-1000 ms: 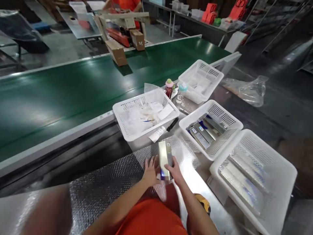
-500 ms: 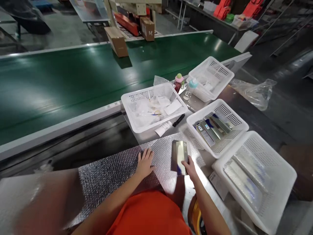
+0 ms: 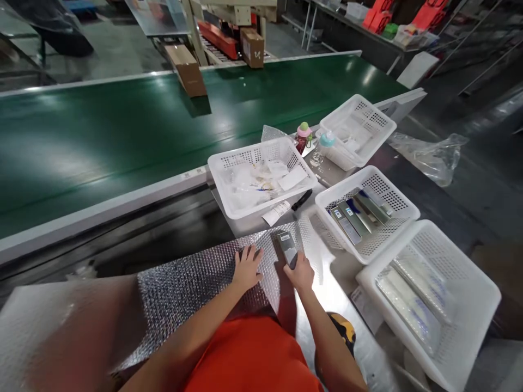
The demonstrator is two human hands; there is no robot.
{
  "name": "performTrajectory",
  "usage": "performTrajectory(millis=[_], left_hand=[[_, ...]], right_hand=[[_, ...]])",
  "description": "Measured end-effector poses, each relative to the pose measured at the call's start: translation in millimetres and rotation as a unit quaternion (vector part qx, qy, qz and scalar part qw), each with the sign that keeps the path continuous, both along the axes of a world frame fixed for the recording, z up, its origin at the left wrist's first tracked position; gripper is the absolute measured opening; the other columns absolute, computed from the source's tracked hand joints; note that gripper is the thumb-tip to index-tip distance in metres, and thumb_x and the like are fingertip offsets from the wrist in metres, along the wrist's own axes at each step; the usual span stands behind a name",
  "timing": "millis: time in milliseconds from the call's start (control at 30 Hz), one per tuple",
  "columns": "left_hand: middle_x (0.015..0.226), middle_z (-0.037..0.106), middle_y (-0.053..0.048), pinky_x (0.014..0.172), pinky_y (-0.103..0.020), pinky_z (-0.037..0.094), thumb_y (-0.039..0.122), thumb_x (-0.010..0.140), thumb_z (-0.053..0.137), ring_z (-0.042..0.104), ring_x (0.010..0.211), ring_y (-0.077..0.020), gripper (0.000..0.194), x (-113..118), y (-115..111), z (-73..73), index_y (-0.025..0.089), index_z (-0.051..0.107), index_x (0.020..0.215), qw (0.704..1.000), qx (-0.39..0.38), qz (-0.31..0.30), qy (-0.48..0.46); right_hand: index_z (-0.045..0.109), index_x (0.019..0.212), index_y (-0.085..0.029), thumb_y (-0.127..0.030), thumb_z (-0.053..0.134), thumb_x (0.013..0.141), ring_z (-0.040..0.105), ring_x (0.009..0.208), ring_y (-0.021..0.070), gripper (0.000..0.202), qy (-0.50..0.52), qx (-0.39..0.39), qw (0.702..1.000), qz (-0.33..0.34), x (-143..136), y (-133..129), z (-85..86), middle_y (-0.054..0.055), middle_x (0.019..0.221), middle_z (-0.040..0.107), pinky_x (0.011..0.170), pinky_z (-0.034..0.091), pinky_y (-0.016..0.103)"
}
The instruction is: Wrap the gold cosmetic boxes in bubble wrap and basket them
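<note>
Box point(image 3: 287, 248), silver, quantity one: positioned over the near worktop, label upward. Right hand point(image 3: 301, 274), clasped around the box's near end; the box extends forward and leftward from it. Left hand point(image 3: 247, 268), palm down, fingers spread on one bubble wrap sheet point(image 3: 186, 291); the box lies to its right. The box is above the sheet; contact between them cannot be determined. The left forearm covers part of the sheet.

Ahead of the box: one printed paper point(image 3: 276, 213) and one black marker point(image 3: 302, 200), both beside the first of four white baskets. Basket one point(image 3: 223, 159) contains clear plastic and paper. Basket two point(image 3: 327, 202), to the right, contains at least three silver boxes point(image 3: 359, 215), partly overlapping. Basket three point(image 3: 469, 305), nearest the person, contains at least two wrapped packages point(image 3: 408, 310). Basket four point(image 3: 378, 117), at the rear, stands tilted. Two bottles point(image 3: 303, 140) stand between baskets one and four. Beyond: one green conveyor belt point(image 3: 122, 141); two cartons point(image 3: 188, 73) at its far edge.
</note>
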State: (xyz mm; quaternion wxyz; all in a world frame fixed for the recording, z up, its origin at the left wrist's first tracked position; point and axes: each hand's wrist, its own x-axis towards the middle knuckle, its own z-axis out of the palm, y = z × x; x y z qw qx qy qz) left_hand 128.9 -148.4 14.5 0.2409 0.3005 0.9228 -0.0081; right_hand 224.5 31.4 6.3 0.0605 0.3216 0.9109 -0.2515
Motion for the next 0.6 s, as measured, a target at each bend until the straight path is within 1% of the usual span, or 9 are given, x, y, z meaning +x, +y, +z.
performTrajectory(millis=[100, 167, 300, 467, 533, 600], left_hand=[[0.165, 0.02, -0.014, 0.118, -0.066, 0.015, 0.033, 0.08, 0.068, 0.013, 0.151, -0.0389, 0.086, -1, 0, -1.8, 0.024, 0.029, 0.156, 1.0, 0.0, 0.001, -0.004], [0.165, 0.02, -0.015, 0.117, -0.066, 0.014, 0.033, 0.08, 0.068, 0.013, 0.151, -0.0394, 0.086, -1, 0, -1.5, 0.024, 0.029, 0.156, 1.0, -0.001, 0.003, -0.006], [0.166, 0.019, -0.015, 0.118, -0.066, 0.013, 0.032, 0.08, 0.069, 0.011, 0.151, -0.04, 0.087, -2, 2, 3.2, 0.023, 0.028, 0.156, 1.0, -0.007, 0.005, -0.016], [0.166, 0.019, -0.015, 0.118, -0.066, 0.015, 0.035, 0.081, 0.068, 0.012, 0.152, -0.0397, 0.086, -2, 2, 7.9, 0.022, 0.029, 0.156, 1.0, -0.014, -0.001, -0.018], [0.165, 0.02, -0.015, 0.118, -0.067, 0.016, 0.035, 0.08, 0.069, 0.013, 0.151, -0.0399, 0.086, -2, 2, 7.8, 0.022, 0.03, 0.156, 1.0, -0.014, -0.002, -0.011], [0.165, 0.021, -0.015, 0.117, -0.067, 0.016, 0.036, 0.081, 0.069, 0.014, 0.151, -0.0401, 0.085, -2, 1, 6.9, 0.022, 0.031, 0.155, 1.0, -0.01, -0.004, -0.007]], right_hand=[[0.055, 0.125, -0.015, -0.038, 0.062, 0.08, 0.059, 0.112, 0.0292, 0.052, 0.013, 0.011, 1.0, -0.018, 0, 1, -2.7, 0.014, 0.12, 0.063, 0.084, 0.048, 0.036], [0.055, 0.126, -0.015, -0.038, 0.06, 0.08, 0.059, 0.11, 0.0285, 0.051, 0.023, 0.014, 0.999, -0.023, 1, -2, -4.2, 0.013, 0.118, 0.063, 0.084, 0.048, 0.036], [0.054, 0.126, -0.014, -0.037, 0.061, 0.08, 0.059, 0.11, 0.028, 0.052, 0.049, 0.025, 0.998, -0.01, 7, -10, -11.7, 0.013, 0.118, 0.062, 0.083, 0.048, 0.034], [0.055, 0.124, -0.013, -0.035, 0.061, 0.079, 0.06, 0.103, 0.0285, 0.05, 0.102, 0.052, 0.993, -0.005, 15, -18, -24.0, 0.013, 0.111, 0.064, 0.078, 0.047, 0.034], [0.055, 0.123, -0.012, -0.035, 0.06, 0.081, 0.06, 0.103, 0.0289, 0.048, 0.119, 0.058, 0.991, -0.003, 16, -22, -25.2, 0.014, 0.111, 0.064, 0.077, 0.047, 0.034], [0.056, 0.122, -0.012, -0.035, 0.06, 0.081, 0.06, 0.102, 0.0287, 0.047, 0.115, 0.059, 0.992, -0.002, 15, -25, -24.5, 0.014, 0.11, 0.064, 0.077, 0.046, 0.034]])
